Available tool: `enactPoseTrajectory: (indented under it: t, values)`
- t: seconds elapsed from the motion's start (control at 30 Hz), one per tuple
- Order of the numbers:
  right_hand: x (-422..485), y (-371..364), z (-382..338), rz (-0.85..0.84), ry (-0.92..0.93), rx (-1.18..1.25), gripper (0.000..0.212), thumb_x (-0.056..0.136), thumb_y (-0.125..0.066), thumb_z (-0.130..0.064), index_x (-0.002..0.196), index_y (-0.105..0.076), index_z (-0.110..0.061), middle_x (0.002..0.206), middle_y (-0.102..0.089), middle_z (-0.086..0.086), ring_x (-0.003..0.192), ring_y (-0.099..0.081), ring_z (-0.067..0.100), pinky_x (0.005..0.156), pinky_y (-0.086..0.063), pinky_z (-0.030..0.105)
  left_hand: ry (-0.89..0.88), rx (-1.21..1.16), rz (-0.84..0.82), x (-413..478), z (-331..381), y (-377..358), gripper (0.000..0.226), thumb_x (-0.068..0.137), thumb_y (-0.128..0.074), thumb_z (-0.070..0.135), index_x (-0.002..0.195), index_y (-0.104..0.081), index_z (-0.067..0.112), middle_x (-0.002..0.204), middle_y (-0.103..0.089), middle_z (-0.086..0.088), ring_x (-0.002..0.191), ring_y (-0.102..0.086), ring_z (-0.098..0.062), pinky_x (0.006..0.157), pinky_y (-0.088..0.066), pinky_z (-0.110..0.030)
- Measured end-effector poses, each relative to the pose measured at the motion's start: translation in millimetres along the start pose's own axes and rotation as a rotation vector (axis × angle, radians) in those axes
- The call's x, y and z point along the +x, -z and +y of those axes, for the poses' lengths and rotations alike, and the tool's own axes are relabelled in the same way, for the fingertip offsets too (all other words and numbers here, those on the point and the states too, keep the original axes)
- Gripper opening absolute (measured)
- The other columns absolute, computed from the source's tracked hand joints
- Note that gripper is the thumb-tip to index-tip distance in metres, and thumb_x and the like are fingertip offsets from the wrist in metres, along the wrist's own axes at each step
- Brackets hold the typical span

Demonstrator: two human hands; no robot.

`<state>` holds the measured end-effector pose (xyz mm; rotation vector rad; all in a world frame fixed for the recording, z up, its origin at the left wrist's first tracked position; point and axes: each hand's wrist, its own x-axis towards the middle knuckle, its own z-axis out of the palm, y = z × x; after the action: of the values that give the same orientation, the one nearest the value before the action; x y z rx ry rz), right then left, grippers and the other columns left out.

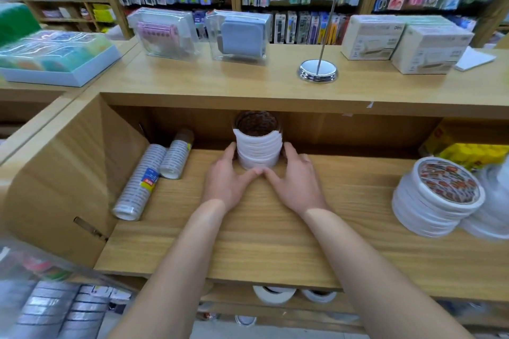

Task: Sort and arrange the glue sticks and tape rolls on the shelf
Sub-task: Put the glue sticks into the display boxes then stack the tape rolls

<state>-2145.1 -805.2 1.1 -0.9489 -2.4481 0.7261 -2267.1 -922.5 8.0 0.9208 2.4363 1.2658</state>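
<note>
The left hand (225, 177) and the right hand (298, 179) cup a stack of white tape rolls (259, 147) between them. Each hand's fingers curl round its own side of the stack, and the two thumbs meet at the near foot of it, touching tip to tip. The stack stands upright on the wooden shelf (248, 231), toward the far edge of the board and about midway along it, just beyond the hands; its dark hollow core shows from above. Both forearms reach in from the near edge.

To the left of the hands, well apart from them, two wrapped sleeves of tape (137, 181) lie on their sides against the shelf's left wall, the longer one nearer and the shorter one farther back, touching each other. To the right, well apart, a second stack of tape rolls (438, 201) with a printed label on top leans slightly at the near right of the board. More white rolls sit just beside it at the frame's edge, blurred. Yellow packs (471, 154) lie behind them.

On the counter above stands a chrome stand base (318, 71) with a thin rod, with white boxes (399, 41) to its right.
</note>
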Motion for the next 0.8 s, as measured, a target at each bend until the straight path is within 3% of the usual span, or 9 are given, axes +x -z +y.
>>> enactPoseTrajectory:
  t: [0.07, 0.17, 0.23, 0.33, 0.5, 0.63, 0.73, 0.8]
  values:
    - [-1.8, 2.6, -3.5, 0.007, 0.025, -0.002, 0.064, 0.094, -0.059, -0.051, 0.143, -0.042, -0.014, 0.113, -0.064, 0.013, 0.115, -0.050, 0.030, 0.091, -0.043, 0.039, -0.026, 0.046, 0.009, -2.1, -0.5, -1.3, 0.092, 0.075, -0.063, 0.070, 0.150, -0.041, 0.022, 0.132, -0.065, -0.006, 0.124, -0.058, -0.025, 0.103, -0.047, -0.042]
    - [-1.4, 6.3, -5.3, 0.009, 0.069, -0.019, 0.055, 0.096, -0.059, -0.047, 0.137, -0.047, -0.012, 0.110, -0.066, 0.013, 0.108, -0.052, 0.031, 0.088, -0.042, 0.040, -0.071, 0.119, 0.035, -1.6, 0.8, -2.8, 0.069, 0.089, -0.063, 0.053, 0.147, -0.044, 0.021, 0.124, -0.068, -0.009, 0.116, -0.059, -0.029, 0.093, -0.044, -0.034]
    - [-0.8, 8.3, -5.9, -0.012, 0.091, -0.014, 0.056, 0.096, -0.059, -0.048, 0.139, -0.047, -0.013, 0.124, -0.064, 0.009, 0.111, -0.051, 0.029, 0.094, -0.041, 0.038, -0.084, 0.077, 0.036, -0.8, 0.9, -0.9, 0.067, 0.091, -0.066, 0.046, 0.148, -0.042, 0.021, 0.130, -0.065, -0.006, 0.120, -0.058, -0.027, 0.097, -0.045, -0.034]
    - [-2.4, 11.4, -7.7, -0.028, 0.077, 0.040, 0.066, 0.100, -0.054, -0.044, 0.151, -0.035, -0.007, 0.148, -0.049, 0.009, 0.131, -0.042, 0.029, 0.107, -0.032, 0.033, -0.096, -0.023, 0.035, -1.3, 2.8, 1.3, 0.069, 0.092, -0.067, 0.041, 0.151, -0.037, 0.024, 0.138, -0.061, -0.001, 0.126, -0.056, -0.023, 0.105, -0.046, -0.041]
    - [-1.4, 12.4, -12.8, -0.005, 0.066, 0.069, 0.047, 0.104, -0.047, -0.038, 0.139, -0.048, -0.006, 0.124, -0.062, 0.014, 0.119, -0.051, 0.030, 0.091, -0.039, 0.036, -0.142, 0.013, 0.062, -0.8, 5.4, 0.6, 0.053, 0.094, -0.066, 0.037, 0.141, -0.048, 0.020, 0.123, -0.068, 0.000, 0.112, -0.061, -0.022, 0.089, -0.047, -0.032]
    - [-1.0, 10.4, -12.8, -0.005, 0.063, 0.079, 0.043, 0.103, -0.049, -0.039, 0.134, -0.049, -0.010, 0.117, -0.063, 0.011, 0.115, -0.052, 0.029, 0.088, -0.040, 0.037, -0.147, 0.016, 0.050, 0.6, 1.9, 1.8, 0.057, 0.092, -0.068, 0.040, 0.143, -0.049, 0.020, 0.123, -0.069, 0.000, 0.112, -0.062, -0.021, 0.091, -0.048, -0.033]
    - [-3.1, 12.0, -11.5, 0.010, 0.061, 0.121, 0.053, 0.102, -0.050, -0.044, 0.140, -0.044, -0.009, 0.134, -0.057, 0.008, 0.126, -0.048, 0.028, 0.098, -0.038, 0.035, -0.096, -0.038, 0.060, 1.3, 2.4, 4.2, 0.079, 0.083, -0.067, 0.057, 0.148, -0.042, 0.019, 0.134, -0.063, 0.000, 0.124, -0.057, -0.021, 0.103, -0.047, -0.039]
    - [-2.3, 13.0, -11.0, 0.024, 0.069, 0.135, 0.055, 0.101, -0.048, -0.046, 0.141, -0.043, -0.009, 0.137, -0.055, 0.006, 0.125, -0.047, 0.027, 0.101, -0.037, 0.035, -0.093, -0.076, 0.089, 2.3, 6.2, 3.3, 0.077, 0.081, -0.064, 0.061, 0.143, -0.046, 0.018, 0.130, -0.065, 0.002, 0.121, -0.058, -0.019, 0.100, -0.047, -0.036]
